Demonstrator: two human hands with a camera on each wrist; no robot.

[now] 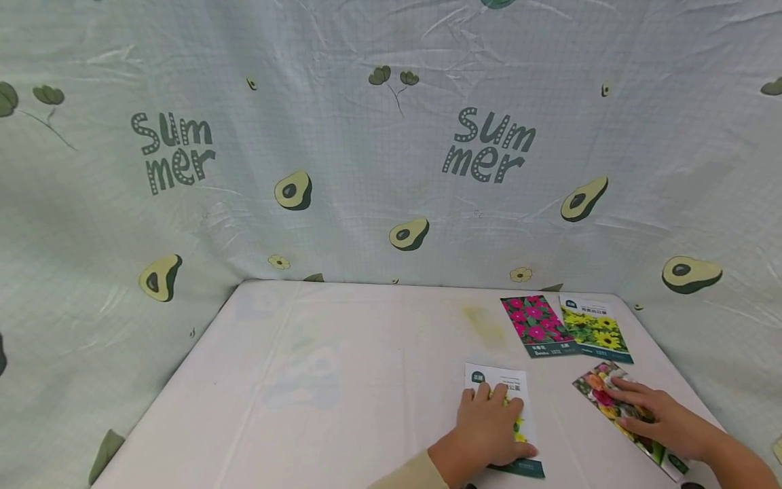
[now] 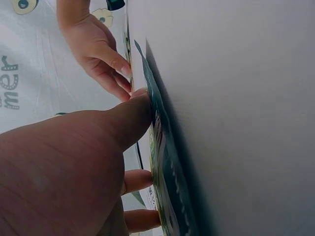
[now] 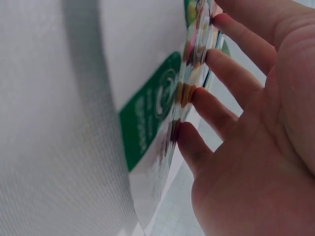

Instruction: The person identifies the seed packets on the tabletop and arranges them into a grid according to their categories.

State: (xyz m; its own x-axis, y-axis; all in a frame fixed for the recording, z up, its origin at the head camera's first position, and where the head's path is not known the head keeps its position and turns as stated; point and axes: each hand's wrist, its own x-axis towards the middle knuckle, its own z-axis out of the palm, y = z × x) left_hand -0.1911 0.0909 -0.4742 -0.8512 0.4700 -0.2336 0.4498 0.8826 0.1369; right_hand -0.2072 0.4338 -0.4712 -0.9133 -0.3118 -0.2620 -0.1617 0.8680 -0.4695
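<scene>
Left hand (image 1: 491,429) spread on white packet (image 1: 523,425), right hand (image 1: 668,421) resting fingertips on floral packet (image 1: 601,394): 2 hands, neither grasping, apparently steadying both.

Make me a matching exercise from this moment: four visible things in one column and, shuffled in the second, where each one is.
Things:
1. Flat rectangular packet with magenta flowers
2. Flat rectangular packet with multicoloured flowers
3. Bare left hand
4. Pale backdrop printed with avocados

Places:
A. Under the right hand
B. Hanging behind the white table
C. On the nearer white-topped packet with yellow flowers
D. Lying near the table's far edge

Pairs: 1-D; 2-A; 3-C; 4-B.
</scene>
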